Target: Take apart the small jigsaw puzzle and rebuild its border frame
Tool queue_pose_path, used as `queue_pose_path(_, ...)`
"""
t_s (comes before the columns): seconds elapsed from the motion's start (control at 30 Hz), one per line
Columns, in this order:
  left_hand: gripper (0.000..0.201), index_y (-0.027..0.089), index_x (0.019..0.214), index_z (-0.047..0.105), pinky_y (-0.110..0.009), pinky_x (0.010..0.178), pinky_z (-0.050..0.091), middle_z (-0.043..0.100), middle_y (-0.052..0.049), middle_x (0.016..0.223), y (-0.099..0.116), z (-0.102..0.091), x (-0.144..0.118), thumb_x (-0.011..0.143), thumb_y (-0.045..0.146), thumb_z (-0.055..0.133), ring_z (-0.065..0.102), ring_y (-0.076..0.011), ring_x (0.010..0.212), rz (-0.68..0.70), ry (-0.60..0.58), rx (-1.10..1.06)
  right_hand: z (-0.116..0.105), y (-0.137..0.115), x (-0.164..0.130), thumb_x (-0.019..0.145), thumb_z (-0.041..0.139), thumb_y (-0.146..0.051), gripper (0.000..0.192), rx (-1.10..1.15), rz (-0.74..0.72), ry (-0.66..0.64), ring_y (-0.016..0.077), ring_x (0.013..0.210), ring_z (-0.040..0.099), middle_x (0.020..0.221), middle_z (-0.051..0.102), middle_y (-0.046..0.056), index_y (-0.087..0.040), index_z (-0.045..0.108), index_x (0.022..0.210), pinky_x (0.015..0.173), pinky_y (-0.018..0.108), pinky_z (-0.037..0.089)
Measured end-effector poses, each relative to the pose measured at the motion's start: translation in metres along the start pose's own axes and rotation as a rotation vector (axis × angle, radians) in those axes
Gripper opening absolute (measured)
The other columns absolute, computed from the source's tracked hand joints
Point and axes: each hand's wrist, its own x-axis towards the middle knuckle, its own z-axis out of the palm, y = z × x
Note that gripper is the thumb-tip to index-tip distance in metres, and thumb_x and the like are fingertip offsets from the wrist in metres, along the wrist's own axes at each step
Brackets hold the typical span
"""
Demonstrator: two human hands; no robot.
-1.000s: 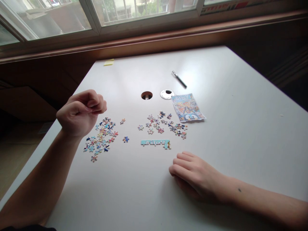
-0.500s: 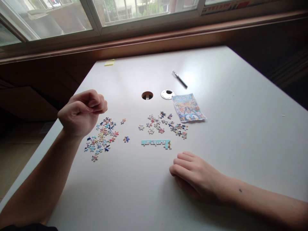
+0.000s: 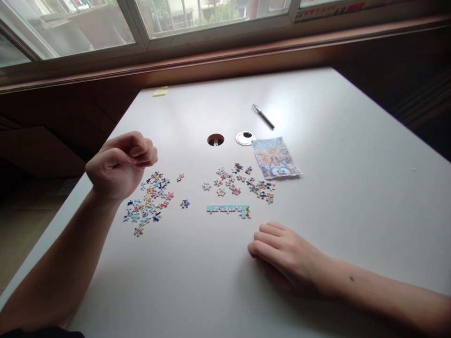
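Though the lettering on the picture sheet [image 3: 276,157] is too small for me to read, its cartoon print is bright. My left hand [image 3: 121,164] hovers curled shut above the left pile of puzzle pieces [image 3: 148,202]; whether it holds one, I cannot tell. My right hand [image 3: 285,256] rests loosely curled, empty, on the white table [image 3: 352,188], near the joined pale-blue strip [image 3: 228,209]. Bare tabletop lies toward me.

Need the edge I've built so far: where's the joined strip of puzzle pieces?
The joined strip lies mid-table, just beyond the right hand, below the right-hand scatter of loose pieces.
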Motion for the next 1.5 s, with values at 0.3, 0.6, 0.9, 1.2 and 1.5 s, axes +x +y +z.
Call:
queue_pose_path(0.3,0.012,0.019,0.057,0.039,-0.030,0.051,0.023,0.026,0.001,0.051,-0.0006,-0.0001,0.0003,0.048,0.017,0.048,0.025,-0.0115,0.048,0.009,-0.029,-0.011,-0.0008,-0.0001,-0.0009,0.089,0.043,-0.010,0.010,0.000,-0.003,0.003,0.0172,0.068,0.034,0.076,0.050,0.003,-0.019,0.048,0.087,0.066,0.031,0.027)
queue_pose_path(0.6,0.012,0.019,0.056,0.040,-0.029,0.050,0.027,0.026,0.002,0.053,-0.0022,-0.0008,0.0010,0.054,0.016,0.051,0.028,-0.0101,0.046,0.002,-0.003,-0.046,-0.0008,-0.0007,0.0004,0.089,0.043,-0.011,0.011,0.006,-0.002,0.009,0.0172,0.068,0.036,0.076,0.050,0.003,-0.020,0.048,0.087,0.066,0.031,0.028)
queue_pose_path(0.9,0.013,0.019,0.056,0.039,-0.030,0.050,0.024,0.026,0.002,0.053,-0.0010,0.0017,-0.0001,0.053,0.015,0.050,0.027,-0.0106,0.047,0.012,0.000,-0.021,-0.0007,-0.0003,-0.0013,0.089,0.043,-0.009,0.011,0.010,-0.002,0.006,0.0171,0.068,0.033,0.076,0.049,0.003,-0.019,0.048,0.087,0.066,0.031,0.026)
queue_pose_path(1.2,0.017,0.019,0.056,0.037,-0.030,0.050,0.024,0.025,0.002,0.054,-0.0002,0.0019,0.0002,0.055,0.016,0.053,0.026,-0.0102,0.047,0.000,0.004,-0.023,0.0001,-0.0003,-0.0006,0.090,0.043,-0.010,0.010,0.018,0.007,-0.012,0.0172,0.069,0.033,0.078,0.050,0.003,-0.019,0.048,0.087,0.067,0.031,0.027)
queue_pose_path(1.5,0.015,0.019,0.058,0.036,-0.029,0.050,0.023,0.025,0.002,0.052,-0.0021,-0.0002,0.0011,0.049,0.016,0.047,0.023,-0.0107,0.049,0.031,-0.024,-0.001,0.0004,0.0005,-0.0011,0.089,0.042,-0.009,0.011,0.020,0.000,-0.005,0.0171,0.069,0.032,0.077,0.049,0.003,-0.018,0.049,0.087,0.066,0.031,0.027)
